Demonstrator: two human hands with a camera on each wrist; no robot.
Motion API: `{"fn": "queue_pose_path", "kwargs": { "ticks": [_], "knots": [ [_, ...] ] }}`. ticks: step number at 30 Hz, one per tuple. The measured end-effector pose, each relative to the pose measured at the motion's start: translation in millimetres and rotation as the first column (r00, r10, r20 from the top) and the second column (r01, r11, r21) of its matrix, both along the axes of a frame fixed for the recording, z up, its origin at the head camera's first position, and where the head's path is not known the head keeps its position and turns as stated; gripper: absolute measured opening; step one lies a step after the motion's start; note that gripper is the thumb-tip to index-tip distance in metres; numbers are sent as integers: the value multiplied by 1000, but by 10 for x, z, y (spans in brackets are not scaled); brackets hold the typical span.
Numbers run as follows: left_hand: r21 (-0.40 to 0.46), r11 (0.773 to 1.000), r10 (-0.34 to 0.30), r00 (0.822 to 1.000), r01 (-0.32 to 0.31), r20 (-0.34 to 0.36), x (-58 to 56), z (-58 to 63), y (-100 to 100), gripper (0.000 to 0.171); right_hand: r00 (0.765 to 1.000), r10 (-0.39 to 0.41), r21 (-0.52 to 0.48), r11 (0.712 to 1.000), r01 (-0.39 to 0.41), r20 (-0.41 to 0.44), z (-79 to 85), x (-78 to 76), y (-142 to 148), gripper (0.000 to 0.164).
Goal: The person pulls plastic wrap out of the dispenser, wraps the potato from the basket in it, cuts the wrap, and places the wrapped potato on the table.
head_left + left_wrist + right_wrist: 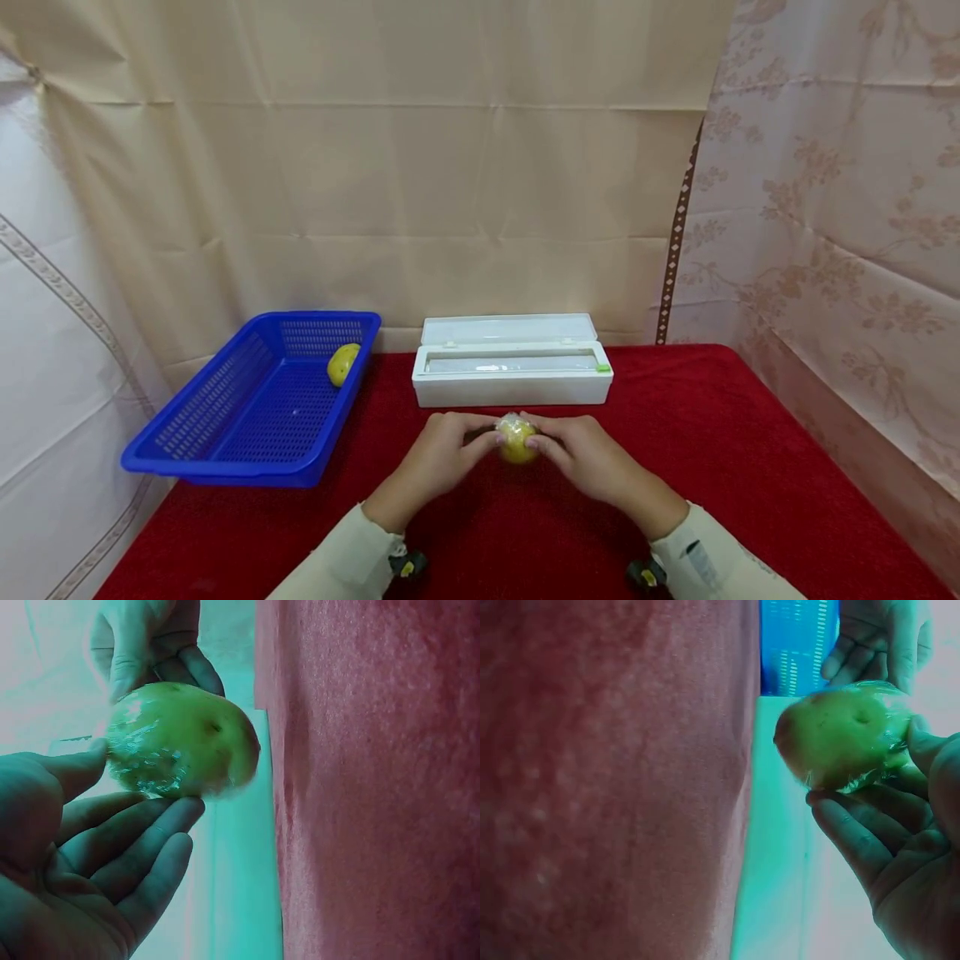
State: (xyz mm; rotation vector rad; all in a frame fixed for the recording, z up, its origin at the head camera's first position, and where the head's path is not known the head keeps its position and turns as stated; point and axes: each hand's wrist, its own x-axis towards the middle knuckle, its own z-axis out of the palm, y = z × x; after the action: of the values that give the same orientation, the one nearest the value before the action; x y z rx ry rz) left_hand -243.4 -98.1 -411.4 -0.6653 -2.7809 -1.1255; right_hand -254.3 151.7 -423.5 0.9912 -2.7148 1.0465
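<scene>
A yellow potato (517,439), partly covered in shiny cling film, is held above the red cloth between both hands. My left hand (442,450) pinches its left side, thumb nearer me and fingers behind. On the opposite side my right hand (597,463) grips it the same way. In the left wrist view the crinkled film shows on one end of the potato (184,739), while the other end looks bare. The right wrist view shows dark eyes on the skin of the potato (840,739). Just beyond the hands stands a white cling film box (513,388), its lid raised.
A blue plastic basket (225,472) stands at the left, with another potato (343,364) against its right wall. A green slider (603,367) sits at the right end of the film box. Red cloth (720,467) covers the table, and a beige curtain (420,167) hangs behind.
</scene>
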Motion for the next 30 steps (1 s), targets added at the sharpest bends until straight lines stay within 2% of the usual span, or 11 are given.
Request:
{"fn": "queue_pose_path", "kwargs": {
  "ticks": [7,10,14,16,18,21,25,30],
  "knots": [
    [90,995,26,998,-32,63,19,6,10,36,999,-37,-57,998,38,13,39,2,4,37],
    [143,989,25,995,-39,100,7,-14,9,37,995,-52,-98,993,60,90,51,10,-8,36],
    [217,975,17,989,-49,149,-17,-46,13,39,974,-69,-194,975,112,216,55,22,-34,40],
    [254,966,6,983,-53,182,-22,-51,20,40,967,-77,-235,962,135,242,56,29,-45,42],
    [281,958,-4,977,-58,215,-23,-50,29,41,967,-90,-255,955,152,239,53,30,-53,36],
    [278,959,-10,971,-58,238,-18,-33,41,47,970,-102,-275,948,162,220,46,29,-53,28],
    [234,972,-29,971,-27,236,-2,-20,43,57,967,-111,-287,942,176,229,35,19,-42,31],
    [235,972,-60,963,-4,264,-20,-58,32,52,951,-88,-253,953,167,296,36,4,-22,38]
  ]
}}
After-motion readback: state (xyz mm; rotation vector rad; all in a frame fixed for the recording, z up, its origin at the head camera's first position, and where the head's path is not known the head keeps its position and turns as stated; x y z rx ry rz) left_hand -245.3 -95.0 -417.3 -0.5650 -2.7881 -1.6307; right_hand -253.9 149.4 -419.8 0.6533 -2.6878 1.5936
